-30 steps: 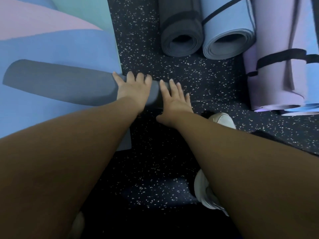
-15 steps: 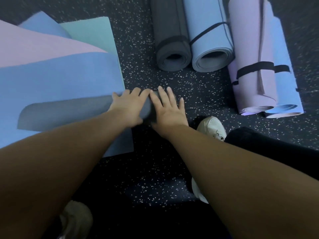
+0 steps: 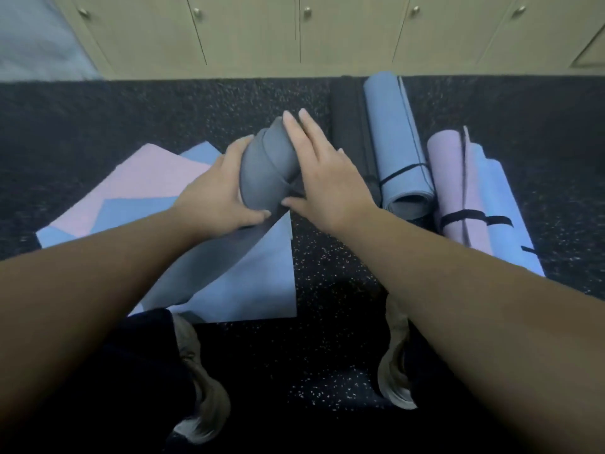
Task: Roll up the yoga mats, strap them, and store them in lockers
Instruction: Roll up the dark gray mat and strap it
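Gym locker area: speckled rubber floor, lockers, yoga mats.

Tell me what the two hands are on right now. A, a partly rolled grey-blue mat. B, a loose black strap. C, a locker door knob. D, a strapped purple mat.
A: the left hand and the right hand cup either side of the partly rolled grey-blue mat, whose unrolled tail trails toward the person; the strapped purple mat lies untouched to the right.
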The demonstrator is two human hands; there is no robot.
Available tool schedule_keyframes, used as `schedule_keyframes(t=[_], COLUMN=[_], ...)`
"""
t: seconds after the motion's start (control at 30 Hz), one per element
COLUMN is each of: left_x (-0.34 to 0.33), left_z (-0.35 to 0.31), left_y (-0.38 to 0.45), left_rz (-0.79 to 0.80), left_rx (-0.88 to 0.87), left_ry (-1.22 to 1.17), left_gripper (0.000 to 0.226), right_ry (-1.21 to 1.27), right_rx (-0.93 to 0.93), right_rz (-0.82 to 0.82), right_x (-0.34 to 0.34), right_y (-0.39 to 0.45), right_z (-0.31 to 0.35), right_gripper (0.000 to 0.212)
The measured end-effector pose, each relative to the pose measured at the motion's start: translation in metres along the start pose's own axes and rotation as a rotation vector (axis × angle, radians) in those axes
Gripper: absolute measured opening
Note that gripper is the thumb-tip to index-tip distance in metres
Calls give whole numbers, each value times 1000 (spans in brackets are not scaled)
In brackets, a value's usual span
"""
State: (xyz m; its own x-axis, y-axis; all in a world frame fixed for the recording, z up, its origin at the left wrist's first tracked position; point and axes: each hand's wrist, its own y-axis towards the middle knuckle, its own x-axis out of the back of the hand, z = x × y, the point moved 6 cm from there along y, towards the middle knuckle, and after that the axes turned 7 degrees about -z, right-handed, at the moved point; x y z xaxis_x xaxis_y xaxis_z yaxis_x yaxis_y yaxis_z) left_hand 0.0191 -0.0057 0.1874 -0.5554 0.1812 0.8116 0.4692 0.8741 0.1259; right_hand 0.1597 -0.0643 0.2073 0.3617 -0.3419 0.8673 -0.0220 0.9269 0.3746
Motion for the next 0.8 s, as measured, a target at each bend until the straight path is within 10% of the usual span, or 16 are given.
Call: schedule_keyframes(t=[0.8], left_x=[14], left_z=[-91], left_y=[-133], left_rz=[24], left_rx=[-162], left_ry=[-322], left_gripper=[114], right_ry=[99], right_rx=[60], right_rz=[-6], right_x=[87], right_y=[-124], right_z=[76], right_gripper=[98])
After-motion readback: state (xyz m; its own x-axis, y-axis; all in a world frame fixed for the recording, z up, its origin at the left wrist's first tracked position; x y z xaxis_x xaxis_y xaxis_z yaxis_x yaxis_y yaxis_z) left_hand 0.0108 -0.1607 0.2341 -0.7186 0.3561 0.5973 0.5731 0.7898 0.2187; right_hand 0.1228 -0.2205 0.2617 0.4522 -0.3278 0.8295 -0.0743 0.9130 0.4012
